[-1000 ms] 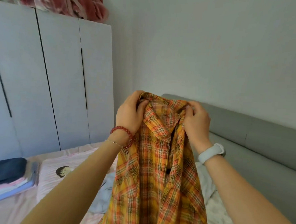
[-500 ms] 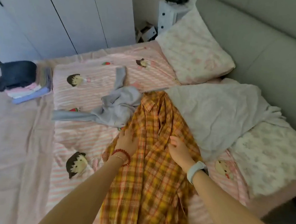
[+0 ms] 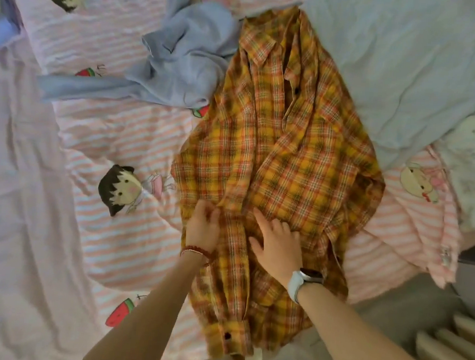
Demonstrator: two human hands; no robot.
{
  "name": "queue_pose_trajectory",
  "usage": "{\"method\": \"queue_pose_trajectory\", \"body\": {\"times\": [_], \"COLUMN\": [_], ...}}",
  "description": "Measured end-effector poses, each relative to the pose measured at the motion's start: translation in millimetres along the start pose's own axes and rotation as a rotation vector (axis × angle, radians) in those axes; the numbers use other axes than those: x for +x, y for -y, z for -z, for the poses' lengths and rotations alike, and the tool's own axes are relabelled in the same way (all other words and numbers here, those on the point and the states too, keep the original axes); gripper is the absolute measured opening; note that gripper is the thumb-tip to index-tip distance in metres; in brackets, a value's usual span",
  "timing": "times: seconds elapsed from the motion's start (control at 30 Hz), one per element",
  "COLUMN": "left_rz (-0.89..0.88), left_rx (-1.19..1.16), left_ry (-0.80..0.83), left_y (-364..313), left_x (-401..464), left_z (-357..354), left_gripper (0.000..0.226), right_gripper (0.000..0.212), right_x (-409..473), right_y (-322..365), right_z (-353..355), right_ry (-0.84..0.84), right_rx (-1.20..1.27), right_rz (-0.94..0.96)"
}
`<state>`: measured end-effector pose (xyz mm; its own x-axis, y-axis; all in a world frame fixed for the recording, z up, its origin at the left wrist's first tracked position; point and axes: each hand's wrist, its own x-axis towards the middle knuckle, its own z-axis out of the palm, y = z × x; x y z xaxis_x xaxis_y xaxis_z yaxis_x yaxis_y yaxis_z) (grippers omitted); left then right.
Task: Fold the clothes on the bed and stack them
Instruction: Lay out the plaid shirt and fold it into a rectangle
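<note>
Both hands work on the orange plaid shirt [image 3: 277, 160], which lies lengthwise on the bed, collar at the far end and a buttoned cuff hanging near the close edge. Left hand [image 3: 202, 226]: its grip is narrow, the fingers curled and pinching a fold of the plaid cloth at the shirt's left side, about halfway down. Right hand [image 3: 278, 243]: its fingers are straight and spread, palm down, pressing flat on the middle of the shirt, just beside the left hand but not touching it. A red bead bracelet [image 3: 197, 252] circles the left wrist and a white-strapped watch [image 3: 302, 281] sits on the right wrist.

The shirt is rumpled, its front placket running crookedly from the collar toward the hands. It rests on a pink striped bedsheet [image 3: 120, 228] printed with cartoon children and watermelon slices. A light blue garment [image 3: 180, 63] lies crumpled against the shirt's upper left side, one sleeve stretched out leftward. A pale grey-blue cloth [image 3: 401, 64] lies spread along the shirt's upper right edge, touching it.
</note>
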<state>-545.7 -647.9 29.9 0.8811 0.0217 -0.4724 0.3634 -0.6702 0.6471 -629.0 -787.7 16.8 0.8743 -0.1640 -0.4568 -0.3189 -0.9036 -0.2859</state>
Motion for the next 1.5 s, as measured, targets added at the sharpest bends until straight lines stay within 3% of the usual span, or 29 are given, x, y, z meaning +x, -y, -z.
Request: {"method": "queue_pose_trajectory", "body": {"times": [0.07, 0.13, 0.23, 0.27, 0.33, 0.4, 0.47, 0.5, 0.53, 0.6, 0.67, 0.73, 0.8, 0.87, 0.93, 1.0, 1.07, 1.17, 1.23, 1.37, 1.43, 1.5], "left_rz": [0.103, 0.185, 0.287, 0.232, 0.079, -0.156, -0.349, -0.365, -0.31, -0.074, 0.104, 0.15, 0.206, 0.273, 0.254, 0.197, 0.138, -0.096, -0.26, -0.373, -0.12, 0.236], "left_rx": [-0.226, -0.229, -0.057, 0.065, 0.296, 0.411, 0.437, 0.4, 0.357, 0.288, 0.356, 0.481, 0.468, 0.402, 0.346, 0.226, 0.122, 0.236, 0.302, 0.161, -0.061, -0.454], "left_ry": [-0.111, -0.309, -0.476, -0.567, -0.617, -0.478, -0.201, -0.033, 0.106, 0.21, 0.2, 0.213, 0.184, 0.16, 0.181, 0.252, 0.384, 0.595, 0.548, 0.065, -0.032, 0.121], "left_y": [2, 3, 7, 10, 14, 18, 22, 27, 32, 40, 41, 37, 34, 31, 29, 21, 11, 7, 10, 20, 31, 40], "left_x": [10, 17, 32, 43, 53, 48, 24, 9, -3, -19, -26, -24, -13, 0, 13, 13, 5, -10, -20, -30, -24, -25], "left_z": [35, 75, 128, 140, 147, 130, 100, 84, 70, 47, 35, 32, 33, 36, 40, 46, 50, 56, 62, 83, 90, 95], "left_gripper": [0.009, 0.013, 0.016, 0.017, 0.04, 0.038, 0.032, 0.03, 0.033, 0.05, 0.068, 0.082, 0.088, 0.084, 0.057, 0.03, 0.028, 0.039, 0.044, 0.034, 0.032, 0.04], "right_gripper": [0.058, 0.055, 0.048, 0.046, 0.045, 0.04, 0.039, 0.04, 0.043, 0.046, 0.042, 0.035, 0.026, 0.023, 0.029, 0.036, 0.043, 0.052, 0.05, 0.041, 0.042, 0.045], "right_x": [1, -1, -11, -12, -11, -7, -6, -8, -12, -25, -38, -47, -50, -51, -51, -50, -49, -55, -61, -71, -73, -72], "right_y": [7, 16, 34, 39, 47, 48, 42, 37, 29, 6, -23, -50, -62, -57, -44, -24, -5, 6, -5, -40, -46, -37], "right_z": [-3, -3, 4, 5, 5, 6, 11, 14, 18, 25, 36, 51, 63, 64, 54, 40, 25, 7, 3, 17, 23, 20], "right_ry": [-0.008, -0.011, -0.114, -0.155, -0.074, 0.13, 0.237, 0.23, 0.207, 0.16, 0.099, 0.05, 0.061, 0.075, 0.002, -0.052, 0.037, 0.162, 0.124, 0.069, 0.021, 0.02], "right_rx": [-0.002, 0.029, -0.035, -0.094, -0.213, -0.279, -0.319, -0.318, -0.322, -0.374, -0.421, -0.447, -0.408, -0.378, -0.389, -0.274, -0.108, -0.159, -0.253, -0.324, -0.23, -0.069], "right_rz": [-0.024, -0.015, 0.167, 0.282, 0.514, 0.585, 0.508, 0.459, 0.416, 0.347, 0.178, -0.136, -0.421, -0.526, -0.376, -0.083, 0.081, 0.078, -0.011, -0.328, -0.475, -0.481]}}
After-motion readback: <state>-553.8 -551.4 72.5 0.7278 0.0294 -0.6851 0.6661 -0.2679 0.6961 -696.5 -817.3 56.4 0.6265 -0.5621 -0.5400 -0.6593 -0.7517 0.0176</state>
